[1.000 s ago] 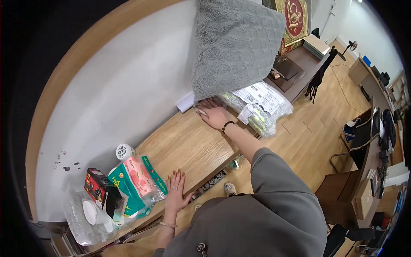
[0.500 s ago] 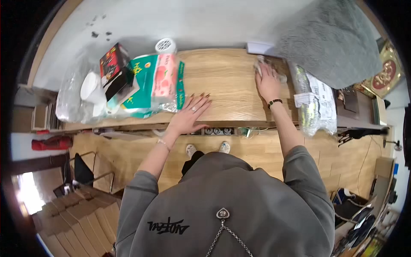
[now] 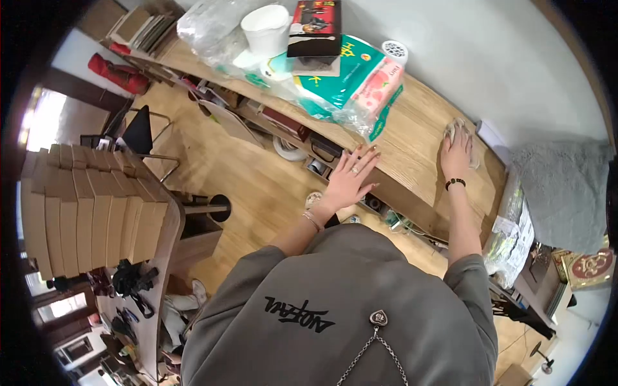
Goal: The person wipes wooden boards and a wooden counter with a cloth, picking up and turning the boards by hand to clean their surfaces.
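Observation:
My right hand [image 3: 456, 159] presses a crumpled pale cloth [image 3: 458, 125] onto the wooden tabletop [image 3: 418, 138], towards its right end. Bits of the cloth stick out past the fingertips and beside the hand. Over the front edge of that surface is my left hand [image 3: 351, 177], fingers spread and holding nothing. Whether its fingertips touch the wood I cannot tell. Just beyond the left hand lies a green and pink plastic-wrapped tissue pack [image 3: 351, 80].
Behind the tissue pack stand a red and black box [image 3: 315, 29], a white tub [image 3: 265, 31] and a white cylinder with a perforated top [image 3: 394, 50]. On the right are a plastic-wrapped parcel [image 3: 512, 241] and grey plush fabric [image 3: 560, 193]. Stacked cardboard boxes [image 3: 96, 212] fill the left.
The view has swung to the left, bringing more of the room into sight. My left hand has shifted off the tissue pack's side towards the front edge. My right hand stays on the cloth.

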The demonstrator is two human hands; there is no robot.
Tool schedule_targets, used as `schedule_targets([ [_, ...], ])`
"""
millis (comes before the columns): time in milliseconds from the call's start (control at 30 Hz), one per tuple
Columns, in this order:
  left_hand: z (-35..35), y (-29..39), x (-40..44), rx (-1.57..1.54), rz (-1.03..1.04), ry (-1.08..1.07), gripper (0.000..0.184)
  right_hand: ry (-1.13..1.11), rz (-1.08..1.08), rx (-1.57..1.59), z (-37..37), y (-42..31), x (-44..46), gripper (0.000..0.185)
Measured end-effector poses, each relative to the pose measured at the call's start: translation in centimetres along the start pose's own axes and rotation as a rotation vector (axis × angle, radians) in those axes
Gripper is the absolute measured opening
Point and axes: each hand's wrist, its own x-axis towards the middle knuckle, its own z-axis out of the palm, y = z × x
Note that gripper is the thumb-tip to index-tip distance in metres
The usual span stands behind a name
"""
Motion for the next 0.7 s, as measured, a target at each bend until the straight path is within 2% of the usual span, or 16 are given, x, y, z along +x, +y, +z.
schedule_targets([
  [67,-0.5,-0.1,-0.9,-0.033,-0.031,0.027,0.071,0.061,-0.077,-0.103,1.3,-2.8,-0.9,0.049],
  [133,-0.3,-0.6,-1.1,-0.011,-0.01,-0.003,0.072,-0.177,-0.313,-0.082,-0.4,-8.6,-3.7,0.049],
  [200,-0.3,-0.5,-0.6,-0.005,0.007,0.005,0.073,-0.278,-0.543,0.079,-1.1,-8.7,-4.0,0.049],
  [367,-1.5,-0.4,-0.6,0.018,0.016,-0.098,0.073,-0.305,-0.42,0.098,0.3,-4.3,4.1,0.049],
  [433,-1.4,-0.2,-0.5,0.006,-0.014,-0.119,0.074,-0.119,-0.104,0.056,2.6,-3.3,7.2,0.05],
  [567,-1.1,-0.6,-0.6,0.009,0.015,-0.105,0.074,-0.091,-0.173,-0.006,3.5,-7.6,4.3,0.05],
  [633,-1.1,-0.6,-0.5,0.008,0.019,-0.112,0.073,-0.213,-0.456,-0.071,1.8,-9.5,-0.1,0.051],
  [700,-1.4,-0.6,-0.5,0.014,0.004,-0.137,0.073,-0.24,-0.471,-0.049,0.6,-8.4,0.6,0.051],
])
